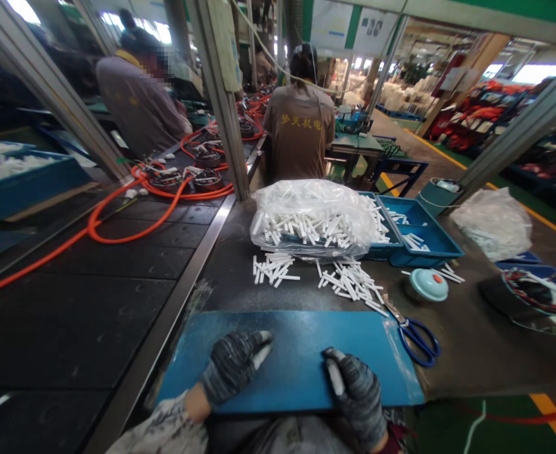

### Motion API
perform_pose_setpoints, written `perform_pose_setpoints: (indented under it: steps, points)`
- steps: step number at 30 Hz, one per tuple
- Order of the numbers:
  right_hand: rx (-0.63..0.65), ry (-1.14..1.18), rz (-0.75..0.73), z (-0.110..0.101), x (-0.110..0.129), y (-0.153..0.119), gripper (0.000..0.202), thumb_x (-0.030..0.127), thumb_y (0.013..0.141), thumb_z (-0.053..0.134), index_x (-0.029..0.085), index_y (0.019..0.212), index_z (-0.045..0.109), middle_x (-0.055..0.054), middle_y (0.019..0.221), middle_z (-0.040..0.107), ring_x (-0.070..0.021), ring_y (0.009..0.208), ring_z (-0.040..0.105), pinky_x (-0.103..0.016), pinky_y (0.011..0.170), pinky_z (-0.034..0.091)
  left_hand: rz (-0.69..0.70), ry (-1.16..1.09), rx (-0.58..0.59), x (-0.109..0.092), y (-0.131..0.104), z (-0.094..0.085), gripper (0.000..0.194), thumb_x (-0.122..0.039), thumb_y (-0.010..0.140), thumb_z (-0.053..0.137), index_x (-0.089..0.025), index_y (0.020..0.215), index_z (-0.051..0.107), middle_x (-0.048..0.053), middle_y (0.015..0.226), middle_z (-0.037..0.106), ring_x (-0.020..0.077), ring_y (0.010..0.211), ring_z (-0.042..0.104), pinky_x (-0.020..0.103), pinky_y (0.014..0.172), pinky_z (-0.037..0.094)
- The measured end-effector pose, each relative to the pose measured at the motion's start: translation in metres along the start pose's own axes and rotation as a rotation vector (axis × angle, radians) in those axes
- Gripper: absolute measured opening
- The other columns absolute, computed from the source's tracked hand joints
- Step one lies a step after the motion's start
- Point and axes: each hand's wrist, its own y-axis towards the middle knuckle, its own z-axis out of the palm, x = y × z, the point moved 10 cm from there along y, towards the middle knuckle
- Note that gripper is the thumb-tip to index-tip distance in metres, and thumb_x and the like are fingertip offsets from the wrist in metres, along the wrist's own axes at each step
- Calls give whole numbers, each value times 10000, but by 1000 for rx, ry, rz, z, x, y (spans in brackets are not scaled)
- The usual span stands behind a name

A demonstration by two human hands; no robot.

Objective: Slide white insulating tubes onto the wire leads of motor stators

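Observation:
My left hand, in a grey striped work glove with pale fingertips, rests over the left part of a blue mat. Its thumb and forefinger are a little apart, and nothing shows between them. Over the mat's right part is my right hand, gloved alike, its fingers loosely bent with no object visible in them. Beyond the mat lie loose short white tubes in two heaps. Blue-handled scissors lie at the mat's right edge, blades pointing away from me.
A clear plastic bag of white tubes sits behind the heaps, beside blue bins. A round light-blue container stands to the right. On the left runs a dark conveyor with orange cable. Two co-workers sit ahead.

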Motion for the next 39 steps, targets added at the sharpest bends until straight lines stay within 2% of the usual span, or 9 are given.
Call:
perform_pose_setpoints:
  steps: [5,11,17,26,30,39]
  points:
    - [-10,5,1,0,0,0,335,346,1092,452,229,1074,766,-27,880,813,-158,700,753,-257,680,581,15,-15,26,-1,-1,0,292,-336,1071,511,-242,1024,784,-16,884,815,141,709,756,251,676,581]
    - [6,15,8,1,-1,-2,339,346,1095,448,223,1080,763,-31,889,813,-152,709,751,-247,684,572,-9,-15,41,0,-3,3,320,-357,1081,488,-241,1027,781,-19,891,816,145,724,757,257,704,576]
    - [-11,-15,-5,0,1,-3,340,355,1096,446,227,1069,759,-23,868,808,-154,680,739,-256,678,565,6,7,1,-1,-2,2,367,-407,1095,444,-252,1011,767,-31,855,809,142,687,754,267,661,570]
    - [-10,-16,-17,-1,2,0,335,344,1098,442,225,1069,754,-20,866,806,-147,684,743,-245,667,555,6,-11,23,-1,0,2,293,-341,1074,495,-252,1017,769,-25,850,807,141,685,751,258,656,573]
    - [-1,-6,-8,0,0,-1,336,340,1096,446,221,1072,759,-31,880,809,-151,702,747,-248,688,563,13,-13,0,-1,-1,1,311,-373,1069,499,-243,1007,775,-13,851,808,149,685,754,266,645,586]
    - [15,-13,20,5,-4,-7,329,349,1087,462,226,1085,766,-41,891,809,-165,712,744,-270,717,581,-6,-3,55,2,-5,6,212,-285,1029,565,-250,1035,774,4,887,817,158,716,760,270,691,583]
